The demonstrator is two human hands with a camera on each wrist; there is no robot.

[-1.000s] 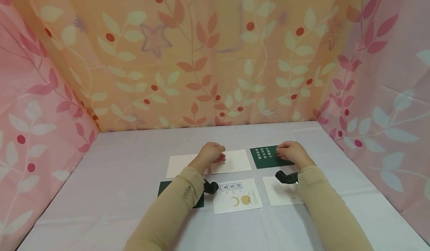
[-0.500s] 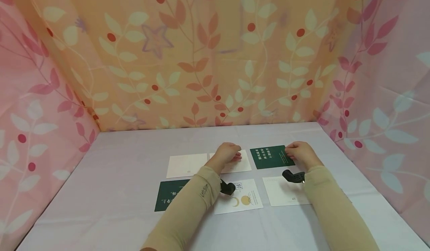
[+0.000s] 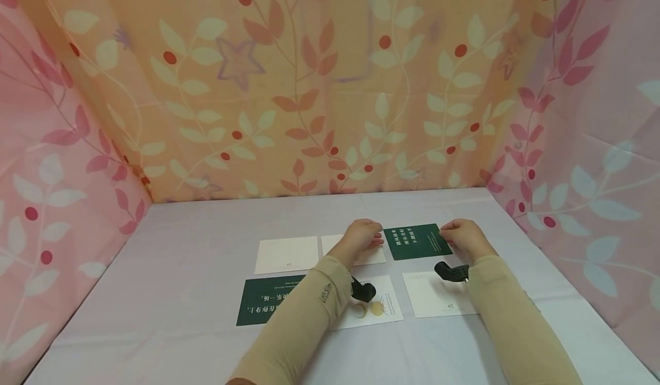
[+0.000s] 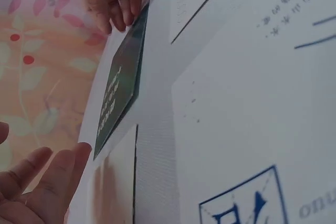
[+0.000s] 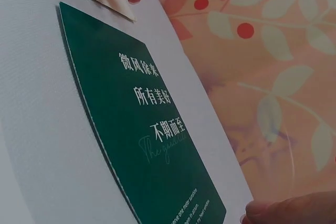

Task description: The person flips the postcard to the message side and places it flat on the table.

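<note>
Shifted rightward, my left hand (image 3: 361,239), fingers extended, now flanks, together with my relaxed-fingered right hand (image 3: 466,237), the dark-green rectangular paper card (image 3: 419,243) toward the far right corner of the white cloth-covered worktop (image 3: 170,293).

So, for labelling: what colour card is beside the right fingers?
Dark green card, clearest in the right wrist view.
</note>
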